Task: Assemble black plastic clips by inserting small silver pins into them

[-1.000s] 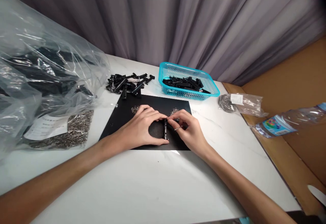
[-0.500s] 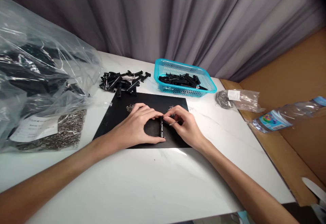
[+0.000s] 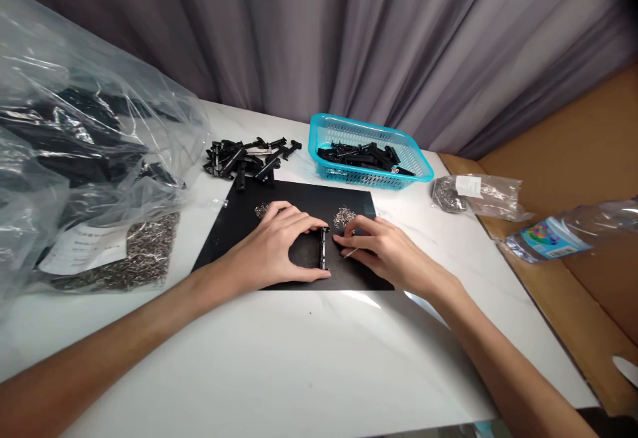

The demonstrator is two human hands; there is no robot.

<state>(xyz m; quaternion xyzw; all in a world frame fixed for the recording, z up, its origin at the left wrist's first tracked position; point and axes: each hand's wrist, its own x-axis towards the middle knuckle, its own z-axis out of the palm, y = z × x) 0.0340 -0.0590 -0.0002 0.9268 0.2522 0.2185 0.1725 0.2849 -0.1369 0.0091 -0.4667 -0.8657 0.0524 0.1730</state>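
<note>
My left hand grips a narrow black plastic part by its two ends, thumb at the near end and fingers at the far end. The part stands out over a black mat. To its right, apart from it, my right hand is closed with fingers curled around a thin silvery rod; its exact kind is too small to tell. Just beyond those fingers lies a small pile of metal pieces. Another small metal pile is partly hidden behind my left hand.
A heap of black plastic parts lies behind the mat, beside a blue basket of similar parts. Plastic bags stand at left, one with metal pieces. At right are a small bag, a bottle and cardboard.
My right hand has moved away from the far end of the black part, to the right and nearer me, uncovering the right metal pile. My left hand keeps its grip. The view has shifted slightly.
</note>
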